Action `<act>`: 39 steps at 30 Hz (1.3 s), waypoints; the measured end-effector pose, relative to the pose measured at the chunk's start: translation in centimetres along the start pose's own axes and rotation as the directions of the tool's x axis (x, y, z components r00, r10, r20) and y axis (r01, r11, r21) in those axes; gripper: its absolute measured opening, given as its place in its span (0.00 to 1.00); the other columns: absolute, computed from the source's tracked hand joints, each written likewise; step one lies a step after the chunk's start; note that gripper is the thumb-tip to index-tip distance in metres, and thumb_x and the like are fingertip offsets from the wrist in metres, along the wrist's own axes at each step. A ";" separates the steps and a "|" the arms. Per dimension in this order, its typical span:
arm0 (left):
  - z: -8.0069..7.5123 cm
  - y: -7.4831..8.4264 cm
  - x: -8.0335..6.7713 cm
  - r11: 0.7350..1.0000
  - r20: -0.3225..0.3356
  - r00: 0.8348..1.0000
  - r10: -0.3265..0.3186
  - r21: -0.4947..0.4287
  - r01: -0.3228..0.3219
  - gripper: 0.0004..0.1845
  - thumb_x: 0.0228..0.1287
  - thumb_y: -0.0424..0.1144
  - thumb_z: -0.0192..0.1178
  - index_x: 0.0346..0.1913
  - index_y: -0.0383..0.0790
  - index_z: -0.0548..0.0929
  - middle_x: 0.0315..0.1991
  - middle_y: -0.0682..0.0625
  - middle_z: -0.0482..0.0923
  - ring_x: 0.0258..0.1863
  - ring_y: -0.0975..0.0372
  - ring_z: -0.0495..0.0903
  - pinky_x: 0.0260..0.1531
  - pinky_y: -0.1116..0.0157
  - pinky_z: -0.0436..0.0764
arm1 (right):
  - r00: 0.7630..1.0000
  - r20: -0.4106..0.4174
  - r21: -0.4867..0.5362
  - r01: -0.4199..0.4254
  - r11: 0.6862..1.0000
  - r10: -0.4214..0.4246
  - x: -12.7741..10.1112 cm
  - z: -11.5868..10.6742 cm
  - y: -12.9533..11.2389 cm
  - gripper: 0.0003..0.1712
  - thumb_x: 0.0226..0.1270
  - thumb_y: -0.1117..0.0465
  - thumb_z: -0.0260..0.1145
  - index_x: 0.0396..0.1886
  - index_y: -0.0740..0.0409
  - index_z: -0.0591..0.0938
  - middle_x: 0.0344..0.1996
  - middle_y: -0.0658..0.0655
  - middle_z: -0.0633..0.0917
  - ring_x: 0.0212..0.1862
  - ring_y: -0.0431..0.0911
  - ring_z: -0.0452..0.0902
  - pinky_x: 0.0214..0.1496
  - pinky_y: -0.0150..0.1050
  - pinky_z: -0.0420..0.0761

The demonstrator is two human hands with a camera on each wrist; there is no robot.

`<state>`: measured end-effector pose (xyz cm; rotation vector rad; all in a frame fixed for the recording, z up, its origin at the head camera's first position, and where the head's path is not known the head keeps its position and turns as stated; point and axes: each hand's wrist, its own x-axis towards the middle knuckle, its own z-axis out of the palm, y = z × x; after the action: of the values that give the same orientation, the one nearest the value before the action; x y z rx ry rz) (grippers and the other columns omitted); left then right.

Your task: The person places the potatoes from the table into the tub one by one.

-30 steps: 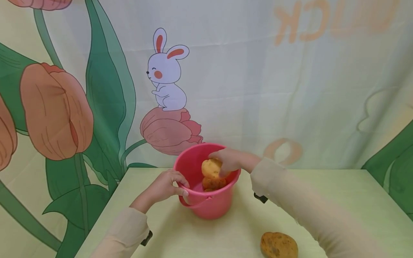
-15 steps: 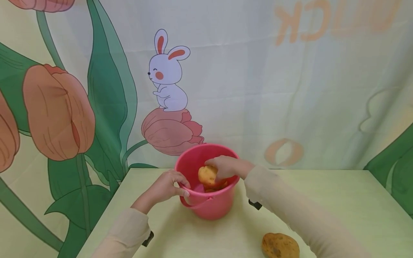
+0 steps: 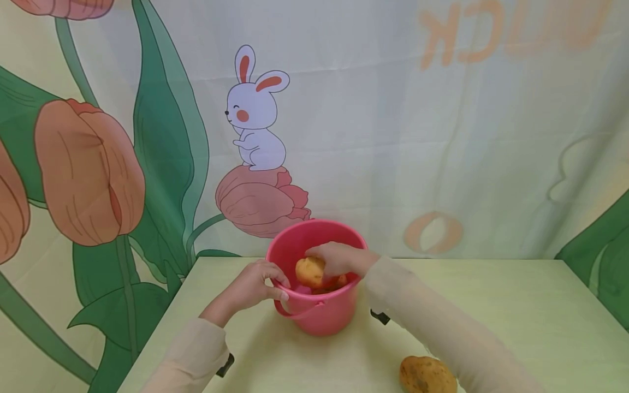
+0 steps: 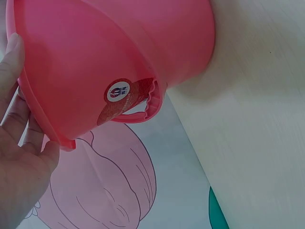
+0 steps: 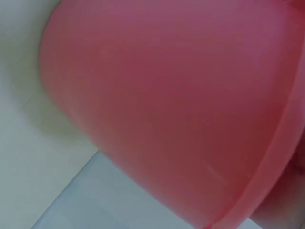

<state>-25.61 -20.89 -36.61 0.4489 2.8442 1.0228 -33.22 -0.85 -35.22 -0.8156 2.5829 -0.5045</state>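
Note:
A pink bucket (image 3: 324,316) stands on the table, its handle hanging down at the front left. My left hand (image 3: 253,284) grips the left side of its rim, fingers inside and thumb outside; in the left wrist view the hand (image 4: 24,162) curls over the rim beside a label on the wall. Inside the bucket, my right hand (image 3: 336,258) holds a yellow potato (image 3: 308,272). Under it, part of a browner potato (image 3: 342,280) shows, mostly hidden by the hand and the front rim. The right wrist view is filled mainly by the bucket's outer wall (image 5: 167,105).
Another potato (image 3: 426,374), brown with dark spots, lies on the pale table (image 3: 530,316) at the front, close to the right sleeve (image 3: 432,311). A curtain (image 3: 373,136) printed with a rabbit and tulips hangs just behind the bucket.
My right hand has gone lower and further left into the bucket with the yellow potato, covering more of the potato beneath. The left hand has stayed on the rim.

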 end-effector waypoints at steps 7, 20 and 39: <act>0.0 0.0 -0.1 1.000 -0.001 1.000 -0.002 -0.012 0.002 0.08 0.41 0.41 0.69 0.28 0.47 0.84 0.32 0.55 0.78 0.43 0.58 0.69 0.31 0.67 0.79 | 1.000 0.000 0.024 0.003 1.000 -0.003 0.2 0.4 -0.3 0.43 0.37 0.61 0.75 0.58 0.41 0.70 0.49 0.45 0.75 0.50 0.45 0.67 0.34 0.33 0.80; 0.0 0.1 -0.1 1.000 0.004 1.000 0.002 -0.007 -0.002 0.10 0.41 0.40 0.69 0.30 0.44 0.84 0.33 0.55 0.78 0.44 0.58 0.69 0.32 0.66 0.79 | 0.999 -0.036 0.083 0.030 0.996 -0.027 1.0 1.3 -0.6 0.40 0.38 0.60 0.75 0.56 0.40 0.71 0.45 0.43 0.77 0.47 0.44 0.69 0.34 0.33 0.79; 0.1 0.1 -0.1 0.999 -0.012 1.000 -0.027 -0.020 0.027 0.09 0.41 0.40 0.69 0.30 0.44 0.84 0.34 0.55 0.77 0.46 0.58 0.68 0.33 0.65 0.80 | 0.999 -0.028 0.245 0.022 0.969 -0.016 1.8 2.7 -1.2 0.38 0.37 0.59 0.76 0.52 0.37 0.73 0.39 0.42 0.77 0.41 0.44 0.72 0.30 0.33 0.79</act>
<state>-25.43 -20.80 -36.58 0.4027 2.8398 1.0513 -32.76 -3.45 -37.45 -0.7523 2.4716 -0.8264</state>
